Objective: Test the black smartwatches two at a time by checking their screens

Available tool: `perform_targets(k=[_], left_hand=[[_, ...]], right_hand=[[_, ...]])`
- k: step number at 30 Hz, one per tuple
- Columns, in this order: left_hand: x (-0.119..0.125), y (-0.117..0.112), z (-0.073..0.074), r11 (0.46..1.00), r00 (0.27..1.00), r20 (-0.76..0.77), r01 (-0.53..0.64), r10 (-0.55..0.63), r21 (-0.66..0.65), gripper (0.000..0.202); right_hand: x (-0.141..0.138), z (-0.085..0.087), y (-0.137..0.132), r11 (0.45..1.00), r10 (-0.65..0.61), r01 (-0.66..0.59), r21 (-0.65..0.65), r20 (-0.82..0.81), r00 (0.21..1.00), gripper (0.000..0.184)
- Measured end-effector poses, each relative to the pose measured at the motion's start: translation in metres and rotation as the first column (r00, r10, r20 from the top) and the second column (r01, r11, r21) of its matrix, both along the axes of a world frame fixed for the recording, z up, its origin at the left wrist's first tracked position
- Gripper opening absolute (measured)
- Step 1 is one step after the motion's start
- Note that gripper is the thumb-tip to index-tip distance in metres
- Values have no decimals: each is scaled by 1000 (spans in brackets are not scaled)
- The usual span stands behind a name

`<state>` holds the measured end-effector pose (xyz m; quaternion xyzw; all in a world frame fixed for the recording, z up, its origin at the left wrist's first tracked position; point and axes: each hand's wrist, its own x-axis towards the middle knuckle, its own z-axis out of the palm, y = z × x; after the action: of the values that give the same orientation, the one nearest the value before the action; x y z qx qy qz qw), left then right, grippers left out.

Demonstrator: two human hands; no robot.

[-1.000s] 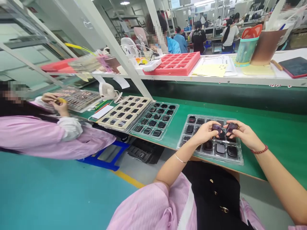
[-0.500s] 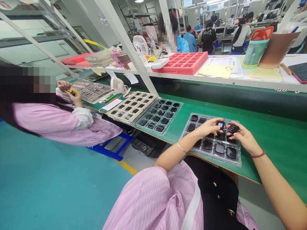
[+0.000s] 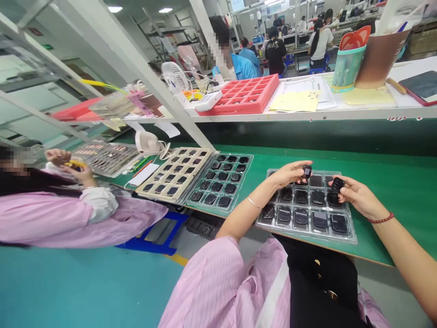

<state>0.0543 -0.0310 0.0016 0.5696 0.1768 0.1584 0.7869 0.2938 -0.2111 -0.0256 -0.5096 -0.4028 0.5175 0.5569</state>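
My left hand (image 3: 290, 174) is closed on a small black square watch-like case (image 3: 307, 171) with a pale printed label on its face. It is over the back part of a clear plastic tray (image 3: 353, 238). To the right, my right hand (image 3: 357, 195) pinches a black ridged piece (image 3: 337, 185) between thumb and fingers, over the tray's right side. Rows of dark, glossy square pieces (image 3: 320, 218) sit in the tray's pockets. The two held pieces are apart from each other.
Left on the green bench are another clear tray (image 3: 235, 206) of black pieces, a beige tray (image 3: 157, 197), and a small fan (image 3: 147, 143). A co-worker in a pink sleeve (image 3: 54, 214) sits there. A shelf ahead bears a red divided tray (image 3: 251, 93) and cups (image 3: 377, 59).
My hands have moved apart, so the labelled case and the ridged piece are now separated by a wider gap. The view has shifted, and more of the tray's front rows shows.
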Motion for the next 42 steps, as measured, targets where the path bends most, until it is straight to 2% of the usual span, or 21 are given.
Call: perform_targets(k=[4,8,11,16,20,26,34,36,42], left_hand=[[8,15,3,1000,1000,17,-4,4,10,84],[20,29,-3,1000,1000,6,10,-10,18,80],[27,36,-7,999,999,9,49,-49,3,76],[24,31,-6,994,995,30,92,-91,-50,76],[6,14,-6,993,997,22,74,-73,-88,74],[-10,3,-13,994,998,28,66,-64,-85,63],[-10,3,-14,996,998,-5,64,-64,-57,63],[-10,2,-15,998,999,-8,43,-44,-49,64],[-10,-3,-18,991,991,-51,-123,126,59,57]], right_hand=[[-12,8,27,1000,-23,23,7,1,1000,51],[-29,10,67,998,-48,49,49,-22,999,49],[-34,9,80,996,-80,82,41,-42,996,50],[-32,11,64,995,-90,89,34,22,996,50],[-36,14,52,999,-18,16,34,68,998,47],[-42,9,52,992,108,-119,41,208,972,44],[-47,11,52,992,92,-109,68,215,972,47],[-48,12,52,993,87,-101,56,216,972,48],[-51,12,51,1000,16,-20,10,265,964,48]])
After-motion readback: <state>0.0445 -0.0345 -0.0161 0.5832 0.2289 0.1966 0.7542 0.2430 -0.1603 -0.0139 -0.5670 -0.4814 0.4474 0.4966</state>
